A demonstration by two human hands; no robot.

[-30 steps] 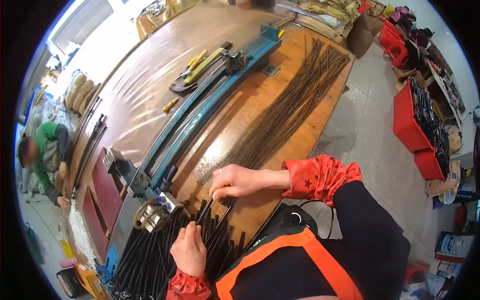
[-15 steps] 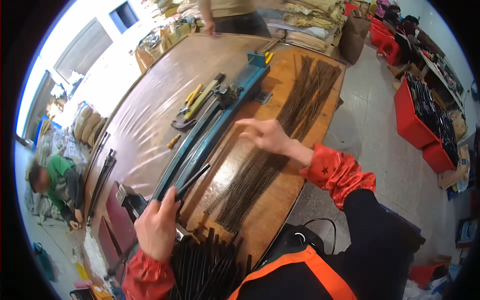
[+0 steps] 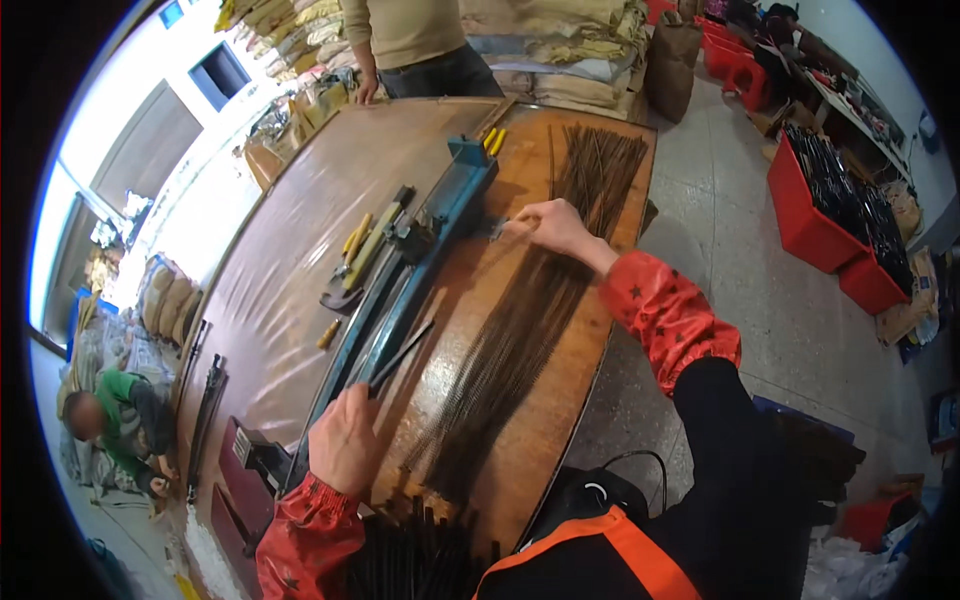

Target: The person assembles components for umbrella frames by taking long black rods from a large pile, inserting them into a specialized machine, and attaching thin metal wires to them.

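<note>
My left hand (image 3: 342, 440) is closed around a slim black rod (image 3: 403, 356), which points up and away beside the long blue metal fixture (image 3: 385, 335). My right hand (image 3: 560, 232) reaches over a bundle of long, thin brown coiled rods (image 3: 505, 350), its fingers pinched together. What those fingers hold, if anything, is too small and blurred to name. Close to the fingertips, a small grey metal piece (image 3: 496, 229) shows beside the fixture. A heap of black rods (image 3: 420, 550) lies near my left forearm, partly hidden by it.
Yellow-handled pliers (image 3: 495, 141) rest at the fixture's far end. Several hand tools (image 3: 366, 250) lie left of it on plastic sheeting (image 3: 270, 290). One person (image 3: 425, 45) stands at the table's far edge; another in green (image 3: 120, 400) is at left. Red bins (image 3: 815, 215) stand right.
My right hand has moved farther over the table, and its spread fingers have drawn together. The left hand still grips the black rod. The whole view has shifted a little.
</note>
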